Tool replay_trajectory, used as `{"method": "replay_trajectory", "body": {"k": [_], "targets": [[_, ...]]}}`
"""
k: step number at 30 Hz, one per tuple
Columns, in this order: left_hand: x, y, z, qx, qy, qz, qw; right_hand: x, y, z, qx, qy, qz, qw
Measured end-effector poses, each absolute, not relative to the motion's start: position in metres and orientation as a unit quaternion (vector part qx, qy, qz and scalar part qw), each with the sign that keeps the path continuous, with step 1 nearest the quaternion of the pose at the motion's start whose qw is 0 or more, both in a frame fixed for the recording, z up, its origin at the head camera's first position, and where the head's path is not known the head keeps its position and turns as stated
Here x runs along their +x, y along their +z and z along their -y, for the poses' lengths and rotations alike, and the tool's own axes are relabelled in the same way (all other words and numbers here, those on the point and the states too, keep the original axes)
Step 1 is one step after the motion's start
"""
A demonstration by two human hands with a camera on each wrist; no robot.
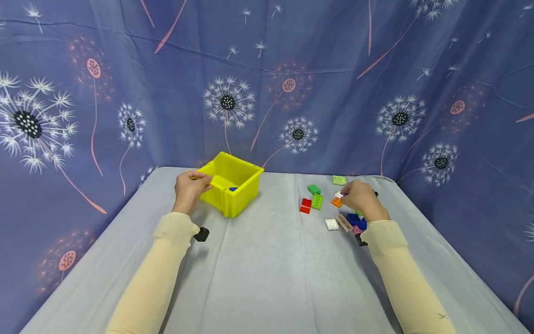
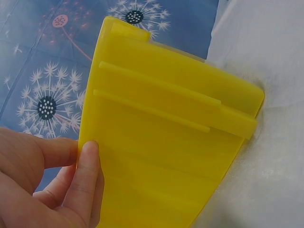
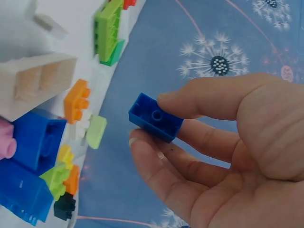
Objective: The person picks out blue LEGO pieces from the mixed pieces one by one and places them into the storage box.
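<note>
My left hand (image 1: 190, 189) pinches the near-left rim of a yellow plastic bin (image 1: 242, 198) between thumb and fingers. In the left wrist view the fingertips lie against the bin's outer wall (image 2: 156, 152). A bit of a blue piece (image 1: 233, 189) shows inside the bin. Over on the right, my right hand (image 1: 362, 199) holds a small blue toy brick (image 3: 154, 116), its hollow underside with one round tube facing the wrist camera. Below that hand lie loose bricks, among them an orange one (image 3: 76, 101), a beige one (image 3: 42, 80) and blue ones (image 3: 26, 190).
Left of the right hand lie red (image 1: 305, 206), green (image 1: 314, 189) and lime (image 1: 317, 201) bricks. A white brick (image 1: 331, 224) sits nearer me, and a pale green one (image 1: 339, 180) by the far edge. A patterned curtain (image 1: 267, 83) hangs behind the grey-covered table (image 1: 263, 269).
</note>
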State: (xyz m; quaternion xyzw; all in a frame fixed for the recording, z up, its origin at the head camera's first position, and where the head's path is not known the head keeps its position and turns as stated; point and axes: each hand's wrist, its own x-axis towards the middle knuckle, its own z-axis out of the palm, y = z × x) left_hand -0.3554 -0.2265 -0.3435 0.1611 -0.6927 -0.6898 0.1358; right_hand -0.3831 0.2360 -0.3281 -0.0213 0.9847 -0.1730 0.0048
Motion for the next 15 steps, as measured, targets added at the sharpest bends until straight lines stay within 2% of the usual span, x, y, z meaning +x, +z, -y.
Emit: {"method": "replay_trajectory", "body": {"k": [15], "targets": [[-0.353, -0.343, 0.226, 0.162, -0.690, 0.693, 0.133, -0.370, -0.310, -0.222, -0.079, -0.202, -0.973, -0.078]]}}
